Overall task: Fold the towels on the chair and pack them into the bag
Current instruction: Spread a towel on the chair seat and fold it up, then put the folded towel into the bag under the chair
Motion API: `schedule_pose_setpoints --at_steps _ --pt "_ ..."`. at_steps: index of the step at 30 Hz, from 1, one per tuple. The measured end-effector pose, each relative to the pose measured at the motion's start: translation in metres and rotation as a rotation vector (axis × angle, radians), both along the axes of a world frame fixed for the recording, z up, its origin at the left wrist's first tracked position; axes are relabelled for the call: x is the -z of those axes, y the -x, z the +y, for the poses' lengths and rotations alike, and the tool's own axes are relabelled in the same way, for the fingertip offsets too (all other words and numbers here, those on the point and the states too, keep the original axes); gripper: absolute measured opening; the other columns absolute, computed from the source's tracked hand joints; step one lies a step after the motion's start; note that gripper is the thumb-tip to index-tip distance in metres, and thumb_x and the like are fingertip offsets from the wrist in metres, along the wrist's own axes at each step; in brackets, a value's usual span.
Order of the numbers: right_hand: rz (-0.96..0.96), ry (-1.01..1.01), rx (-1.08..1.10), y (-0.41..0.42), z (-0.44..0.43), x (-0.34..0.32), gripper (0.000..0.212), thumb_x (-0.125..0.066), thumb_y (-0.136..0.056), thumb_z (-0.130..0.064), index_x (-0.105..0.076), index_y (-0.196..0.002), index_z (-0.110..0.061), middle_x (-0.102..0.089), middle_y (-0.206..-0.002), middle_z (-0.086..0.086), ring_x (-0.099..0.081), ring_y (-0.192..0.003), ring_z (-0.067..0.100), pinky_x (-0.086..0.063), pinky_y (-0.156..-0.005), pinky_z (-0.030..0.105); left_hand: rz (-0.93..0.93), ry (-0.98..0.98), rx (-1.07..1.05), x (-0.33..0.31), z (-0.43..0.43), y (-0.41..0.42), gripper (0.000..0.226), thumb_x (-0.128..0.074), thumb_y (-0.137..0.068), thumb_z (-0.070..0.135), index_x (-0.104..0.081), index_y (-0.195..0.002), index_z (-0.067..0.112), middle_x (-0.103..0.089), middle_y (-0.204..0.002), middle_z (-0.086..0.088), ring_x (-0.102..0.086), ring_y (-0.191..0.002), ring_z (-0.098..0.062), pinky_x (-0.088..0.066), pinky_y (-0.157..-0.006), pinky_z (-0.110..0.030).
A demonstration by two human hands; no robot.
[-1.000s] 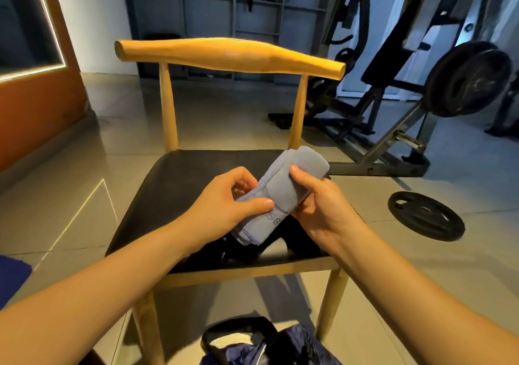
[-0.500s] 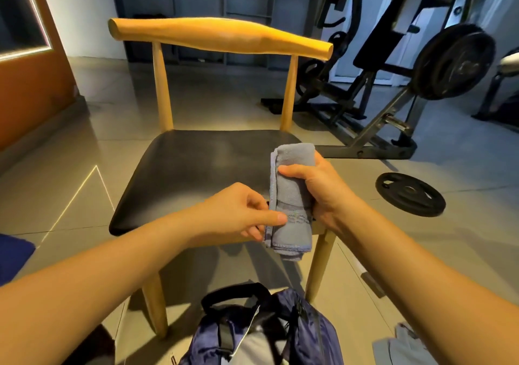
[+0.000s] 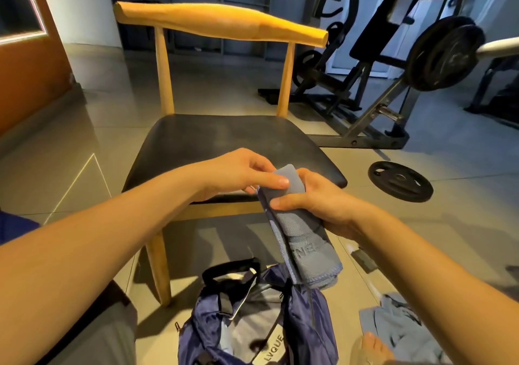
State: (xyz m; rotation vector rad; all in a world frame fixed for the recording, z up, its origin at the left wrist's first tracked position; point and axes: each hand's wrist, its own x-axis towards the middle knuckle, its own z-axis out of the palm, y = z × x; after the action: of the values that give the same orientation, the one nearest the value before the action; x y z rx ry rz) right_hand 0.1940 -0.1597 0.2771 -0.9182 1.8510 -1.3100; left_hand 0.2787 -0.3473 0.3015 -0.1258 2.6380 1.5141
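Grey-blue folded terry towel (image 3: 297, 224) has come off the black padded seat of the wooden chair (image 3: 224, 139) and now hangs tilted, its lower end just above the open navy nylon bag (image 3: 309, 322) on the floor. That puts the folding behind it, I judge, with packing next. The right hand (image 3: 323, 201) wraps the towel's middle, thumb across the front. The left hand (image 3: 238, 173) pinches its top end, forefinger laid along it. Inside the bag lies something pale grey, perhaps a towel already packed; I cannot tell. A pale blue cloth (image 3: 401, 328) lies crumpled on the floor beside the bag.
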Motion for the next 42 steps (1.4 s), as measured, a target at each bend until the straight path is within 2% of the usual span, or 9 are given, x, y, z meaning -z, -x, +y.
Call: schedule_pose_setpoints --at_steps 4,10,16,25,29,33,35,38,42 --pt "-0.039 -0.023 0.084 -0.015 0.012 0.019 0.067 -0.090 -0.071 -0.018 -0.056 -0.128 -0.012 -0.070 -0.115 0.017 -0.073 -0.100 0.028 -0.059 -0.091 0.047 -0.046 -0.002 0.006 0.010 0.008 -0.006 0.034 -0.079 -0.087 0.037 -0.076 -0.102 0.007 -0.074 -0.099 -0.013 -0.066 -0.085 -0.016 -0.055 -0.079 -0.028" --pt "-0.149 -0.055 0.107 -0.047 0.034 0.043 0.058 -0.084 -0.079 -0.038 -0.060 -0.127 -0.015 -0.075 -0.111 0.008 -0.072 -0.097 0.025 -0.059 -0.090 0.041 -0.116 -0.112 -0.038 0.028 0.016 -0.020 0.024 -0.077 -0.090 0.022 -0.075 -0.092 -0.002 -0.063 -0.086 -0.018 -0.056 -0.074 -0.023 -0.052 -0.066 -0.027" --pt "-0.388 -0.102 0.030 -0.055 0.051 0.068 0.036 -0.073 -0.090 -0.019 -0.062 -0.122 -0.007 -0.074 -0.102 0.008 -0.071 -0.091 0.020 -0.059 -0.077 0.030 -0.126 -0.194 -0.178 0.066 -0.010 -0.030 0.022 -0.072 -0.095 0.021 -0.068 -0.075 0.011 -0.066 -0.072 -0.002 -0.061 -0.072 -0.017 -0.059 -0.077 -0.035" --pt "-0.316 -0.232 0.245 -0.039 0.038 0.182 0.056 -0.085 -0.076 -0.012 -0.060 -0.126 -0.016 -0.068 -0.122 0.018 -0.068 -0.110 0.033 -0.056 -0.096 0.048 -0.459 -0.250 -0.290 0.182 -0.005 0.002 0.014 -0.069 -0.097 0.021 -0.064 -0.106 0.010 -0.061 -0.089 -0.011 -0.055 -0.068 -0.022 -0.055 -0.069 -0.035" --pt "-0.357 -0.328 0.273 -0.042 0.043 0.234 0.038 -0.075 -0.091 -0.017 -0.060 -0.126 -0.021 -0.070 -0.117 0.005 -0.070 -0.103 0.021 -0.058 -0.086 0.038 -0.527 -0.191 -0.295 0.244 0.002 0.012 0.021 -0.068 -0.098 0.021 -0.063 -0.114 0.009 -0.060 -0.090 -0.010 -0.054 -0.067 -0.020 -0.052 -0.059 -0.028" --pt "-0.518 -0.371 0.265 -0.050 0.045 0.278 0.032 -0.063 -0.098 -0.014 -0.058 -0.128 -0.025 -0.069 -0.114 0.007 -0.070 -0.097 0.026 -0.057 -0.071 0.034 -0.566 -0.160 -0.267 0.291 0.000 0.011 0.029 -0.070 -0.097 0.020 -0.064 -0.120 0.004 -0.057 -0.084 -0.010 -0.056 -0.070 -0.023 -0.054 -0.073 -0.034" --pt "-0.471 -0.435 0.277 -0.051 0.050 0.298 0.037 -0.063 -0.097 -0.009 -0.059 -0.126 -0.032 -0.069 -0.118 0.004 -0.069 -0.103 0.026 -0.059 -0.081 0.040 -0.538 -0.042 -0.165 0.309 -0.004 0.007 0.028 -0.074 -0.093 0.023 -0.068 -0.112 0.004 -0.063 -0.086 -0.007 -0.063 -0.078 -0.028 -0.052 -0.072 -0.032" --pt "-0.428 -0.562 0.287 -0.050 0.056 0.315 0.040 -0.064 -0.093 -0.006 -0.061 -0.124 -0.031 -0.066 -0.122 0.006 -0.064 -0.111 0.028 -0.053 -0.101 0.050 -0.383 0.420 0.038 0.331 -0.010 -0.001 0.030 -0.079 -0.082 0.037 -0.072 -0.101 0.015 -0.064 -0.083 0.006 -0.063 -0.085 -0.023 -0.045 -0.069 -0.030" --pt "-0.433 -0.642 0.276 -0.050 0.049 0.325 0.034 -0.062 -0.094 -0.005 -0.060 -0.125 -0.018 -0.065 -0.118 0.012 -0.063 -0.108 0.030 -0.053 -0.087 0.040 -0.237 0.960 0.316 0.353 -0.006 -0.008 0.032 -0.075 -0.077 0.049 -0.069 -0.084 0.018 -0.061 -0.084 0.000 -0.058 -0.084 -0.024 -0.037 -0.065 -0.032"
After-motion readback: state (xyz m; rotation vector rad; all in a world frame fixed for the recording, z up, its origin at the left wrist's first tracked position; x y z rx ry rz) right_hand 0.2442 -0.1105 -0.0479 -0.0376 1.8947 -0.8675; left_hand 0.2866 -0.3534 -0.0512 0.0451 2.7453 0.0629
